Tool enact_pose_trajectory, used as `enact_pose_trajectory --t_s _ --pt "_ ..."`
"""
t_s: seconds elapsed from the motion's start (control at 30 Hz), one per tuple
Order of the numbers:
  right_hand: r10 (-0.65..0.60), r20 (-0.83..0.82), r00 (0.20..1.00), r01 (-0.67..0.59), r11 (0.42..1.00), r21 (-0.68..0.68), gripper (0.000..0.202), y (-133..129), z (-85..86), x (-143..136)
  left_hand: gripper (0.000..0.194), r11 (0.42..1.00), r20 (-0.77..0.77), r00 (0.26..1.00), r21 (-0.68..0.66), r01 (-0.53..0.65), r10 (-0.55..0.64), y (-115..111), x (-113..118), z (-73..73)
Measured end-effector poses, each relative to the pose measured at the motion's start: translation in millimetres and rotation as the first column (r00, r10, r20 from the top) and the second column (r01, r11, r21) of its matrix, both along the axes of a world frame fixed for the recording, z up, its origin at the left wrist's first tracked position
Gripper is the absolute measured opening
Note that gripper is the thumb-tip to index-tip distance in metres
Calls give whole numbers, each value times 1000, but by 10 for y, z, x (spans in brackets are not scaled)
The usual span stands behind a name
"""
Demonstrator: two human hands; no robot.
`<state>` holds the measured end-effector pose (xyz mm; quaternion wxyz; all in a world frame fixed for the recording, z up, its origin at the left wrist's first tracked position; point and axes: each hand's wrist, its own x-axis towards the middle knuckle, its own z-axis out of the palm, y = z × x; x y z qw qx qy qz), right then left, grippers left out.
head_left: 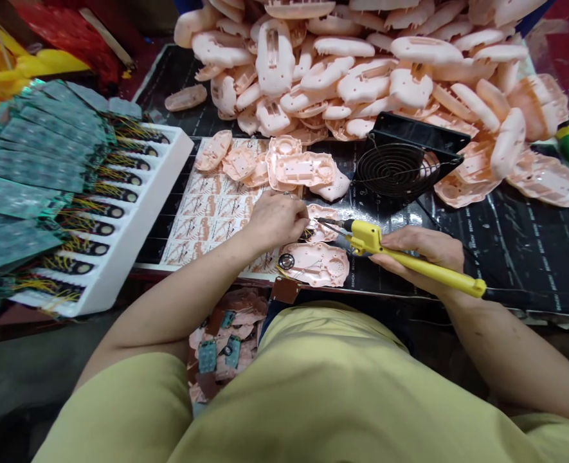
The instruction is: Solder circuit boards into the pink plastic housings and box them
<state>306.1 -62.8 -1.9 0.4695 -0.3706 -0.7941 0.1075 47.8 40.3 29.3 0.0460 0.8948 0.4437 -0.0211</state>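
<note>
My right hand (426, 251) is wrapped round the yellow handle of a soldering gun (368, 239). Its metal tip points left, over a pink plastic shell half (326, 215) on the bench. My left hand (279, 220) is closed at the left side of that shell, fingertips pressed together by the tip. What it pinches is too small and hidden to name. Just below lies another pink shell half (325, 265), with a small round black speaker (287, 261) and thin wires at its left end. A brown board (285, 290) hangs at the bench edge beneath.
A black fan (390, 168) stands behind my right hand. Pink shells (342, 80) are heaped at the back, and several lie on a printed sheet (197, 215). Left is a white foam tray (137, 222) of wired speakers, with green circuit boards (47, 145) alongside.
</note>
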Motion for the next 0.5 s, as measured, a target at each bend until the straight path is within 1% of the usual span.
enact_pose_trajectory --t_s 0.17,0.23,0.3,0.37,0.43,0.5 --pt "71 79 994 -71 997 -3 21 98 112 47 28 1000 -40 999 9 -15 15 5 36 39" --pt "82 50 995 -83 996 14 23 100 145 76 28 1000 -50 998 8 -22 22 3 45 52" --pt "51 -53 997 -48 997 65 26 71 155 96 28 1000 -57 998 -4 -28 28 3 51 63" --pt "-11 -134 991 23 996 87 29 19 133 104 28 999 -55 998 -17 -33 32 6 51 68" --pt "-38 -114 993 46 996 72 30 -48 83 105 27 999 -42 999 -24 -34 33 12 47 68" --pt "-87 -47 995 89 995 49 32 -125 23 104 25 999 -25 999 -26 -32 31 18 40 63"
